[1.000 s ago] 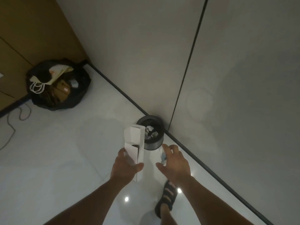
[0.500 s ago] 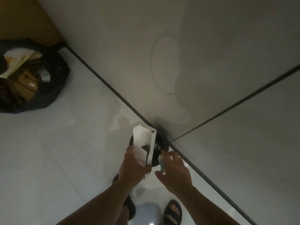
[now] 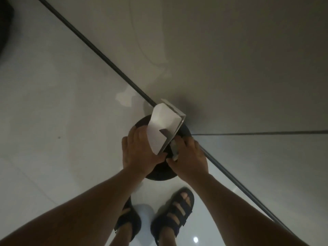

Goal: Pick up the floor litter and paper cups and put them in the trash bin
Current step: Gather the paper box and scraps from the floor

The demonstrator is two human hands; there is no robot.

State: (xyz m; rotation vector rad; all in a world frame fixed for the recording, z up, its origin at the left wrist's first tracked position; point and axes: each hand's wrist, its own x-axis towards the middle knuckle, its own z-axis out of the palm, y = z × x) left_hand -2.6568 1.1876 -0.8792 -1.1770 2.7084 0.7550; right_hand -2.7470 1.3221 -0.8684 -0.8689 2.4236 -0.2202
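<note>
A round black trash bin (image 3: 160, 174) stands on the white floor against the wall, mostly hidden under my hands. My left hand (image 3: 139, 152) grips a flattened white paper box (image 3: 162, 127), which stands upright directly over the bin's mouth. My right hand (image 3: 189, 158) pinches a small grey-white scrap of litter (image 3: 174, 150) beside the box, also above the bin. The two hands nearly touch. The bin's inside is hidden.
A grey wall (image 3: 230, 68) with a dark baseboard strip (image 3: 99, 52) runs diagonally behind the bin. My feet in black sandals (image 3: 174, 210) stand just in front of it. A black garbage bag's edge (image 3: 4, 22) shows at the top left.
I have stepped up to the bin and leaned over it. Both hands moved forward and down, bringing the box and the scrap above the bin's mouth. The garbage bag has slid almost out of view.
</note>
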